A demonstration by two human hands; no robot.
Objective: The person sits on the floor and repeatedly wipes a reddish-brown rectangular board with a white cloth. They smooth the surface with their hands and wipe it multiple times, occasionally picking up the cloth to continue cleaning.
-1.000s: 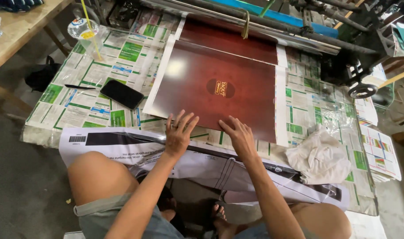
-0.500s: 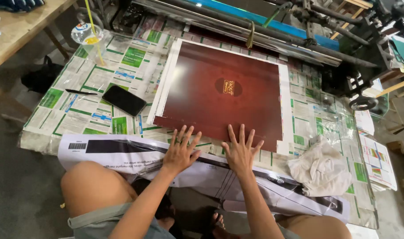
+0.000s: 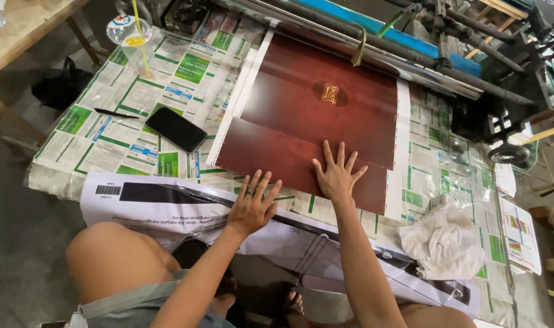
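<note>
While right hand (image 3: 336,176) presses flat, fingers spread, on dark red sheet (image 3: 313,121), left hand (image 3: 251,203) rests open at table edge; sheet partly under rollers (image 3: 374,45).

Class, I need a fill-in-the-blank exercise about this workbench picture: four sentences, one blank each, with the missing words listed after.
1. The right hand lies flat, fingers spread, on the dark ____ sheet.
2. The black phone lies on the ____ that covers the table.
3. The plastic cup at the far left has a ____ straw in it.
4. The crumpled white ____ lies to the right of the right hand.

Missing words: red; newspaper; yellow; cloth
</note>
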